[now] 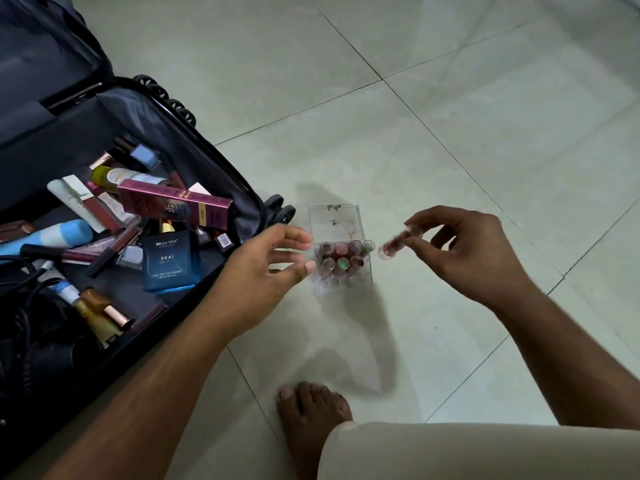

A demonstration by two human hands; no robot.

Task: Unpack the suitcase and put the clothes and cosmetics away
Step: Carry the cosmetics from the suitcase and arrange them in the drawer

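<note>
In the open suitcase (104, 209) loose cosmetics lie heaped; the left hand (266, 271) hovers slack-fingered, holding nothing, beside the clear organiser box (337, 220) on the floor, while the right hand (464, 251) pinches a small lipstick tube (398, 244), likely light, stiff, slippery: grip mid-barrel

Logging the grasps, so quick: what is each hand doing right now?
Left hand: open, fingers spread beside the clear organizer, holding nothing.
Right hand: pinching a small clear lipstick tube above the organizer.
</note>
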